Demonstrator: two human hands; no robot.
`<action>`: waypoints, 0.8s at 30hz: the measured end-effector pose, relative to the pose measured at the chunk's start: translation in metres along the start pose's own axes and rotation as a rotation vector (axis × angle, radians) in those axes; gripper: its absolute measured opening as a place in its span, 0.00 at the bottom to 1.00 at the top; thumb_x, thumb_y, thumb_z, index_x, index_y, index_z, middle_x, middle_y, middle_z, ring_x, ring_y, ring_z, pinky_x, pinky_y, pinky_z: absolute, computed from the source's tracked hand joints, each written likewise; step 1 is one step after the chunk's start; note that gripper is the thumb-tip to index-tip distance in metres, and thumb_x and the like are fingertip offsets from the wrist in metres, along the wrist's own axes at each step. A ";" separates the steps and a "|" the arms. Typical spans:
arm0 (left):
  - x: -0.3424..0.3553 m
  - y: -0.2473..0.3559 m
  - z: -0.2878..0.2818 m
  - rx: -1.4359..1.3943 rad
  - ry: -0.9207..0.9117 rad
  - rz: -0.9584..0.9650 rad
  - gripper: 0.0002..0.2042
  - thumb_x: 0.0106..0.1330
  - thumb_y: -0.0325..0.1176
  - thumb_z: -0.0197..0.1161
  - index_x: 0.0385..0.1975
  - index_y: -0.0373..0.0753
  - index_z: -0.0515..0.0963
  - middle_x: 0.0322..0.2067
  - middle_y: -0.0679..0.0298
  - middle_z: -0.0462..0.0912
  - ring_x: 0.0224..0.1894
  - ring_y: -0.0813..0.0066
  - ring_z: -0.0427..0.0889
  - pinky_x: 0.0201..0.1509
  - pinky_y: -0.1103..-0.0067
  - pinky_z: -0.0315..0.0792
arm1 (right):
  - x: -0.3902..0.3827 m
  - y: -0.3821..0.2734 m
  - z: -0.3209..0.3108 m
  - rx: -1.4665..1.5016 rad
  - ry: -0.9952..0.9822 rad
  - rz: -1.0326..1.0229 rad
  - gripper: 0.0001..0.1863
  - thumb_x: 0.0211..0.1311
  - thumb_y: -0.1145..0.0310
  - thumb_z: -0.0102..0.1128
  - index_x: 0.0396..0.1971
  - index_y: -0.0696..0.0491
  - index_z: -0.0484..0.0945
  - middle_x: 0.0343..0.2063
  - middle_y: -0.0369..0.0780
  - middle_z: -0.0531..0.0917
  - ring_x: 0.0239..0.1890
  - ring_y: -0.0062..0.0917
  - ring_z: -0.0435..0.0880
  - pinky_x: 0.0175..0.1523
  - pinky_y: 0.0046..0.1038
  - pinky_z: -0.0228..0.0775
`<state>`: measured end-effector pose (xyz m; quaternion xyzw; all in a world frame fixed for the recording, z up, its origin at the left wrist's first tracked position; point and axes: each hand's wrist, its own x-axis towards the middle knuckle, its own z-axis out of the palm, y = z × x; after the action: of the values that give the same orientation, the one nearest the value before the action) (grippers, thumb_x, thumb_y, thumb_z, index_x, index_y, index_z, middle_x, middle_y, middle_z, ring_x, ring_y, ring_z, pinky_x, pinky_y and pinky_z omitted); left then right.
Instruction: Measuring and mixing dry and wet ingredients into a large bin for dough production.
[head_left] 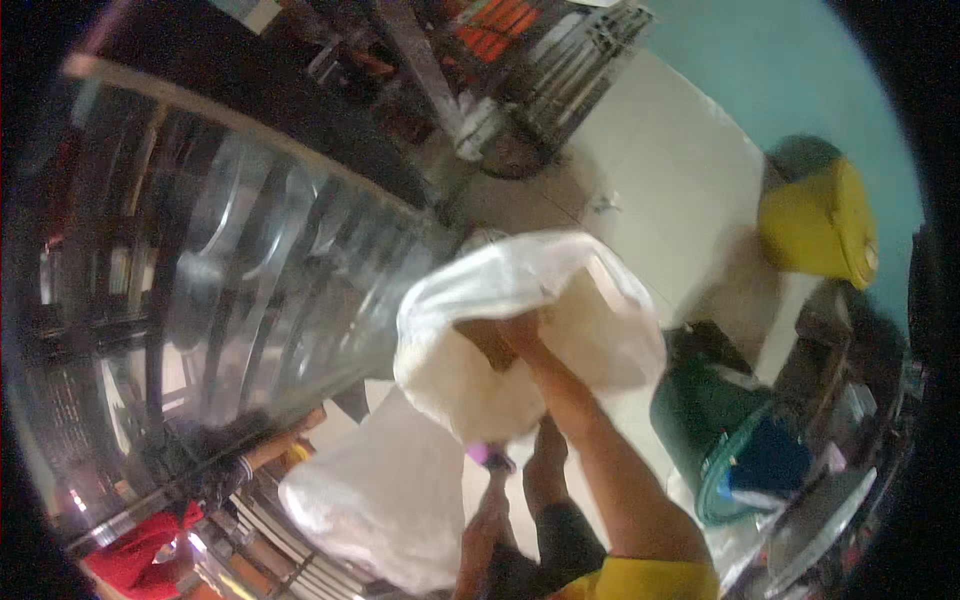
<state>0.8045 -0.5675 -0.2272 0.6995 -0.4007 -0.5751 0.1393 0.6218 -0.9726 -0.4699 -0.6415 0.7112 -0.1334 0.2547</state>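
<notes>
My right forearm reaches up into a white sack (610,310), whose wide, crumpled mouth is open around a pale, powdery-looking filling. My right hand (515,335) is down inside it, its fingers hidden. What appears to be my left hand (485,525) hangs low beside my legs, blurred, its fingers unclear. Just left of my legs stands a second white sack (370,500). A small purple item (480,455), possibly footwear, shows just below the open sack.
A shiny metal rack (230,280) fills the left; dark machinery (470,110) stands ahead. Right are a yellow container (815,225) and green bin (690,420) on pale floor (650,170). At lower left are red fabric (140,550) and what looks like another person's forearm (280,445).
</notes>
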 end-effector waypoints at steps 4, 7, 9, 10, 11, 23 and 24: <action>0.020 0.003 -0.006 -0.085 0.162 -0.301 0.17 0.70 0.43 0.55 0.46 0.36 0.77 0.40 0.55 0.82 0.44 0.63 0.81 0.49 0.71 0.73 | 0.049 -0.033 0.054 0.172 -0.036 -0.087 0.22 0.60 0.53 0.57 0.37 0.59 0.80 0.34 0.48 0.83 0.42 0.43 0.81 0.50 0.41 0.71; 0.030 0.026 -0.011 -0.439 0.184 -0.589 0.16 0.71 0.41 0.53 0.49 0.34 0.75 0.41 0.56 0.82 0.42 0.66 0.82 0.46 0.74 0.76 | 0.035 -0.001 0.074 0.230 -0.091 -0.035 0.21 0.60 0.53 0.57 0.37 0.59 0.80 0.33 0.48 0.83 0.42 0.41 0.81 0.49 0.40 0.71; 0.029 -0.003 -0.019 -0.612 0.181 -0.551 0.16 0.71 0.40 0.53 0.49 0.34 0.74 0.41 0.57 0.82 0.43 0.68 0.82 0.46 0.75 0.76 | 0.043 -0.028 0.069 0.320 -0.103 -0.060 0.21 0.60 0.54 0.57 0.37 0.59 0.80 0.33 0.48 0.83 0.41 0.40 0.81 0.49 0.39 0.72; 0.025 -0.042 -0.016 -0.788 0.109 -0.516 0.16 0.72 0.39 0.52 0.50 0.33 0.73 0.41 0.58 0.82 0.44 0.69 0.82 0.46 0.75 0.76 | 0.044 -0.016 0.073 0.332 -0.096 -0.049 0.20 0.60 0.54 0.57 0.37 0.59 0.80 0.33 0.47 0.83 0.41 0.40 0.81 0.49 0.39 0.72; 0.036 -0.009 -0.016 -0.787 0.087 -0.518 0.16 0.72 0.39 0.52 0.50 0.33 0.73 0.41 0.58 0.82 0.44 0.69 0.82 0.46 0.75 0.76 | 0.045 -0.003 0.077 0.344 -0.091 -0.036 0.20 0.60 0.55 0.57 0.37 0.59 0.80 0.33 0.47 0.83 0.41 0.39 0.81 0.49 0.38 0.72; 0.031 -0.045 0.014 -0.199 0.136 -0.345 0.15 0.69 0.38 0.55 0.48 0.34 0.75 0.39 0.61 0.83 0.42 0.73 0.82 0.46 0.79 0.75 | -0.005 0.039 0.099 0.625 -0.197 0.025 0.18 0.61 0.58 0.56 0.35 0.60 0.81 0.32 0.45 0.84 0.39 0.32 0.81 0.47 0.34 0.72; 0.029 -0.060 0.019 -0.192 0.129 -0.357 0.14 0.69 0.37 0.55 0.47 0.34 0.75 0.38 0.62 0.83 0.41 0.74 0.82 0.46 0.79 0.75 | -0.011 0.045 0.091 0.645 -0.197 0.033 0.18 0.61 0.58 0.56 0.35 0.60 0.81 0.31 0.45 0.84 0.39 0.32 0.81 0.47 0.34 0.72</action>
<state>0.8118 -0.5449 -0.2927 0.7784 -0.2038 -0.5802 0.1266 0.6327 -0.9429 -0.5672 -0.5263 0.6145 -0.2847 0.5141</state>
